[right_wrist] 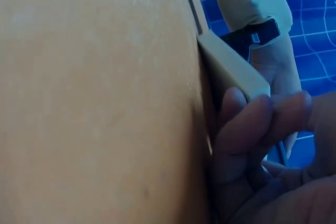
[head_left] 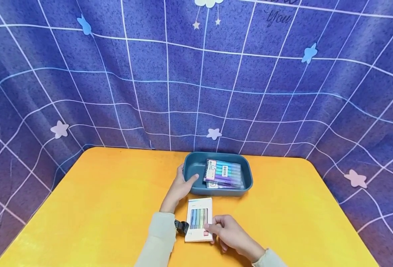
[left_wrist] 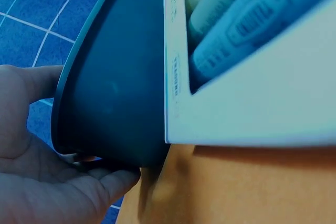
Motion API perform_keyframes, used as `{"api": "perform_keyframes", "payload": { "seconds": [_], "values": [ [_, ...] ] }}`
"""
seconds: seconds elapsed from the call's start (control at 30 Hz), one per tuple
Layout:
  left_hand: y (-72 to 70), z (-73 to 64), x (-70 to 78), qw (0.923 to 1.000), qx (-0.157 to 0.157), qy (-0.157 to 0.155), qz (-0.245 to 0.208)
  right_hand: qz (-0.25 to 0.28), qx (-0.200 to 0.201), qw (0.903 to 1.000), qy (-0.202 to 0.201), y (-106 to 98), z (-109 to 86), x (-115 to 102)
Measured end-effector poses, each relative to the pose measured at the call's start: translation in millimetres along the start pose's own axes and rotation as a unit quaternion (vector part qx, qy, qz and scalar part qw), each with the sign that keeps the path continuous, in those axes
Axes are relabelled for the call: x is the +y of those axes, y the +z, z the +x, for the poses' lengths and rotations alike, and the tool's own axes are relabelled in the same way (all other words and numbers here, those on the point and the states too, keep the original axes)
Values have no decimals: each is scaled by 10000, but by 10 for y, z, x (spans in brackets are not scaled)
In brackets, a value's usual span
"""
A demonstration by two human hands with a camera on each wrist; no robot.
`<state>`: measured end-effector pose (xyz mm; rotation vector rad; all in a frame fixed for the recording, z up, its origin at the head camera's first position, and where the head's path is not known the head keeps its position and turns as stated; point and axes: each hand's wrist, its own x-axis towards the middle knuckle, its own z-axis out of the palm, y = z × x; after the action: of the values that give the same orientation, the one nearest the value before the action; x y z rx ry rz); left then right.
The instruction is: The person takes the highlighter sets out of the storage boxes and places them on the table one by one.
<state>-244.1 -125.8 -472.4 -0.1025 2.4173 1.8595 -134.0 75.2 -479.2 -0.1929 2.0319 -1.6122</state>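
A dark teal plastic bin stands at the back of the table. My left hand grips its left end, thumb over the rim and the other fingers outside and beneath; the left wrist view shows the bin wall between them. In front of the bin is a white box of markers with a window showing blue, green and yellow barrels. My right hand pinches this box at its lower right edge, thumb on top. From the right wrist, the box's side shows beyond the curled fingers.
Clear packs of pens lie stacked inside the bin, toward its right. A black wrist camera on the left wrist sits right beside the white box. Behind the yellow table hangs a blue grid-patterned curtain.
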Motion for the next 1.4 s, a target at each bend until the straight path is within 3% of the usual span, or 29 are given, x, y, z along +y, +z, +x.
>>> {"api": "perform_keyframes", "payload": {
  "seconds": [0.27,0.5,1.1,1.4],
  "values": [
    [-14,-28,25,9999,-6,98,24,-505,-31,9987,-97,-28,-28,-7],
    [-18,-18,29,9999,-15,-27,123,-404,-71,9992,-43,-15,-2,-13],
    [-7,-11,16,10000,-38,51,54,-240,-76,9995,183,-7,0,-1],
    [-9,-5,11,10000,-39,81,-31,-251,-150,9995,108,-8,-8,-6]
  ]
}}
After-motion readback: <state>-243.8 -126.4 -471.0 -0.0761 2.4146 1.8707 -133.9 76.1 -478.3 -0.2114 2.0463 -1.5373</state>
